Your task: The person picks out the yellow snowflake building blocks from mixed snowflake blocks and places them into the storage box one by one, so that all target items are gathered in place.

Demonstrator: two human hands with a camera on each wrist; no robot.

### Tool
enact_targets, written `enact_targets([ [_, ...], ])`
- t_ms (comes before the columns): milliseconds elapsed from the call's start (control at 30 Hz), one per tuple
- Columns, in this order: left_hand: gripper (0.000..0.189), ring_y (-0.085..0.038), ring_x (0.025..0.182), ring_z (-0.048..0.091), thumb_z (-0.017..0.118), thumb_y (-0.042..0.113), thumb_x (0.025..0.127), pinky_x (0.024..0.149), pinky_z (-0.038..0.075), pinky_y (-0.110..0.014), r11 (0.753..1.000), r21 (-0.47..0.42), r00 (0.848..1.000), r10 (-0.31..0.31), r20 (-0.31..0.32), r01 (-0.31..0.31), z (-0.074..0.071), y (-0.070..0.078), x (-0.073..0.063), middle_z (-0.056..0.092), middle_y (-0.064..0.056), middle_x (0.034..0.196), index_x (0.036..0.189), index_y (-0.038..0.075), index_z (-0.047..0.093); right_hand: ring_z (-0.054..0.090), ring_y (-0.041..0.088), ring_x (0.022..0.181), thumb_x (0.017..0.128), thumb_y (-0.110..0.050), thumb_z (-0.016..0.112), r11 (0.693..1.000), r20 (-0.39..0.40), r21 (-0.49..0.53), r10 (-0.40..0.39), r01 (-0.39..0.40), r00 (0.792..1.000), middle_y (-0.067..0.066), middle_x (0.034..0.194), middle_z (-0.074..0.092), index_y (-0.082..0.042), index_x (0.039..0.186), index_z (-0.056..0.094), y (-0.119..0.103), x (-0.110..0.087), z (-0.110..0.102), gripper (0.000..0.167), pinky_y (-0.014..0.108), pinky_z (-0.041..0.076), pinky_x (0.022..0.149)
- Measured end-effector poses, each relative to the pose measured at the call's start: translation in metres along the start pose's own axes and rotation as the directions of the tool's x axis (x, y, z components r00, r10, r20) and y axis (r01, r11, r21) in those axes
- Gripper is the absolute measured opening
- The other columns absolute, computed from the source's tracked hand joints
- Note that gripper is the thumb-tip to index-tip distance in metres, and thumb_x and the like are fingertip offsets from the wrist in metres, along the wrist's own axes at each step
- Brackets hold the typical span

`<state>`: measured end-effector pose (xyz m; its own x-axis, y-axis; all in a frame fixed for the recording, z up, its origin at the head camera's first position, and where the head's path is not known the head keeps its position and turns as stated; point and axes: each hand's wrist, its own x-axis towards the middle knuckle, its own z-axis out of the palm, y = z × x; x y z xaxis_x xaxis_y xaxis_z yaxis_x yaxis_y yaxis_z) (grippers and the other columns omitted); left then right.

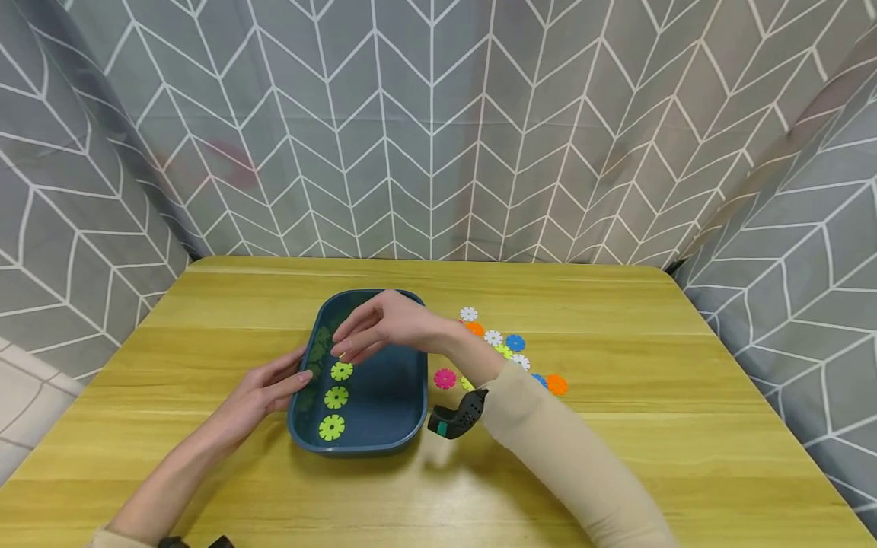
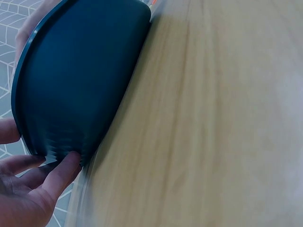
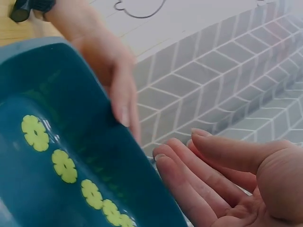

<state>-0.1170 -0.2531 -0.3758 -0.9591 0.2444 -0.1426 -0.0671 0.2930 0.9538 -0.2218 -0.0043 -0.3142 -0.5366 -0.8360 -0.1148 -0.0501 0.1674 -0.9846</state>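
Yellow-green snowflake discs: they lie flat in a row on the floor of the dark blue tray [image 1: 387,396], along its left wall; one of the discs is here [image 1: 336,396].
Weight and stiffness of discs: I judge them very light and rather stiff, as thin plastic; they can slide on the smooth floor, and a hard bend could crack a petal.
Where to hold a disc: best, I think, by two opposite edges with the fingertips, where the notches give some grip; lying flat, it may be hard to lift.
Tray: probably light, firm and a little slippery; its raised rim seems the good place to hold.
Discs outside: pink [image 1: 445,378], orange [image 1: 557,385], blue [image 1: 515,342] and white [image 1: 469,313] ones lie on the wooden table [image 1: 685,457], right of the tray, partly hidden by the right forearm.
Right hand [image 1: 387,327]: above the tray, wrist bent, fingers pointing down and left; they are loosely extended, thumb apart, and I see no disc between them.
Left hand [image 1: 263,388]: at the tray's left side, pinching the wall, thumb at the rim and fingers against the outside.
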Motion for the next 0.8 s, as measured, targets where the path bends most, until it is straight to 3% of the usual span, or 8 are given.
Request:
enact_targets([
  [200,0.069,-0.013,0.119,0.061,0.052,0.031,0.104,0.089,0.054,-0.020,1.000,-0.010,1.000,-0.002,-0.007,0.002,0.000,-0.001,0.000,0.027,-0.027,0.160,0.158,0.002,0.020,0.074,0.028,0.097,0.094,-0.010,0.070,0.999,-0.079,-0.019,-0.047,0.046,0.996,0.013,0.107,0.076,0.003,0.117,0.070,0.003,-0.018,-0.011,0.026,0.044,0.056,0.092],
  [367,0.069,-0.005,0.114,0.062,0.052,0.029,0.104,0.088,0.054,-0.021,1.000,-0.024,1.000,0.006,-0.007,-0.007,0.001,-0.002,-0.001,0.026,-0.028,0.160,0.158,0.000,0.020,0.071,0.034,0.103,0.095,-0.009,0.068,0.998,-0.087,-0.021,-0.067,0.065,0.994,0.016,0.110,0.075,0.003,0.119,0.069,0.006,-0.028,-0.017,0.027,0.044,0.056,0.094],
  [567,0.069,-0.004,0.111,0.063,0.052,0.028,0.104,0.088,0.054,-0.021,1.000,-0.026,1.000,0.011,-0.012,-0.012,0.001,-0.003,-0.001,0.026,-0.029,0.159,0.158,-0.001,0.020,0.070,0.035,0.106,0.095,-0.012,0.069,0.997,-0.121,-0.049,-0.059,0.053,0.991,0.011,0.112,0.075,-0.001,0.120,0.070,0.011,-0.042,-0.022,0.028,0.039,0.056,0.093],
  [800,0.070,-0.009,0.112,0.064,0.053,0.030,0.104,0.088,0.054,-0.021,1.000,-0.018,1.000,0.004,-0.015,-0.004,0.001,-0.001,-0.001,0.027,-0.029,0.159,0.158,0.000,0.020,0.070,0.035,0.106,0.094,-0.009,0.069,0.997,-0.189,0.001,-0.076,0.078,0.979,0.017,0.113,0.073,0.002,0.119,0.069,0.020,-0.060,-0.032,0.027,0.052,0.052,0.096],
])
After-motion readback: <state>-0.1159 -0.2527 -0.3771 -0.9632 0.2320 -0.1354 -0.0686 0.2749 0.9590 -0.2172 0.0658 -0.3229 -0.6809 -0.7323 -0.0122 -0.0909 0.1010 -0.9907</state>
